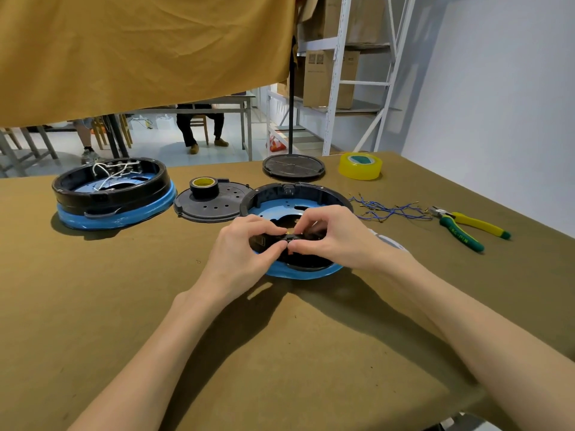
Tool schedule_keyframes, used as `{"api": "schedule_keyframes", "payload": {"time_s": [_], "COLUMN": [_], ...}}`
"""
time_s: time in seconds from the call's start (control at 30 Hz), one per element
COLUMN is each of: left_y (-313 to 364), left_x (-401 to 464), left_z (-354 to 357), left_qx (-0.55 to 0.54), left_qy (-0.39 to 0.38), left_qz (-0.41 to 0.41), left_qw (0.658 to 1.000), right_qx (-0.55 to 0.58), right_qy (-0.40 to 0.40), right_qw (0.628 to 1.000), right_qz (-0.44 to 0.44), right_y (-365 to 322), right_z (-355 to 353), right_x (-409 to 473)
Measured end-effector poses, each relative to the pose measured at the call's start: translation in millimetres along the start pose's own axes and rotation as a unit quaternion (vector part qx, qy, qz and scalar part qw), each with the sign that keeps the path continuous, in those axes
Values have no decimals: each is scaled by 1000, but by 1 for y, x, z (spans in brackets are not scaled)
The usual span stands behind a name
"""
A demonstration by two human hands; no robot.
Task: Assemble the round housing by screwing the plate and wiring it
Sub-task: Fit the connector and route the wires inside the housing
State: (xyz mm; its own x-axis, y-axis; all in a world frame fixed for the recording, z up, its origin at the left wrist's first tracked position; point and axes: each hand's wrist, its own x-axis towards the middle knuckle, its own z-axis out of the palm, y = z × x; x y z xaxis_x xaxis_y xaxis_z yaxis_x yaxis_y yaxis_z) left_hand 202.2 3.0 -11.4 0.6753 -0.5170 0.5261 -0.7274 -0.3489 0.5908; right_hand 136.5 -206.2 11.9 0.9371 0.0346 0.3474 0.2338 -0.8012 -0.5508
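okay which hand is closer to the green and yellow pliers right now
Right. The right hand works over the round housing, with the pliers farther out to its right on the table. The left hand is beside it, on the side away from the pliers.

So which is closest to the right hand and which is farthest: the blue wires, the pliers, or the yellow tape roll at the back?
From the right hand:
1. Blue wires, lying on the table just to its right.
2. Pliers, further right, past the wires.
3. Yellow tape roll, at the table's far edge.
The pliers and tape roll are nearly too close to call.
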Motion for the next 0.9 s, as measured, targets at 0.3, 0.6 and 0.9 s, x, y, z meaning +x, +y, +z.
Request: {"api": "schedule_keyframes", "payload": {"time_s": [0.3,0.6,0.9], "left_y": [-2,-11,-3], "left_x": [2,1,3], "left_z": [2,-5,-5], "left_qx": [8,-34,-46], "left_qy": [12,-31,-18], "left_qz": [10,-6,-25], "left_qw": [1000,999,998], "right_qx": [-100,-136,-94], "right_qy": [-45,-91,-71], "right_qw": [994,986,992], "right_qz": [-2,-10,35], "right_y": [-7,-13,-4], "right_z": [-4,-1,2], "right_x": [2,11,19]}}
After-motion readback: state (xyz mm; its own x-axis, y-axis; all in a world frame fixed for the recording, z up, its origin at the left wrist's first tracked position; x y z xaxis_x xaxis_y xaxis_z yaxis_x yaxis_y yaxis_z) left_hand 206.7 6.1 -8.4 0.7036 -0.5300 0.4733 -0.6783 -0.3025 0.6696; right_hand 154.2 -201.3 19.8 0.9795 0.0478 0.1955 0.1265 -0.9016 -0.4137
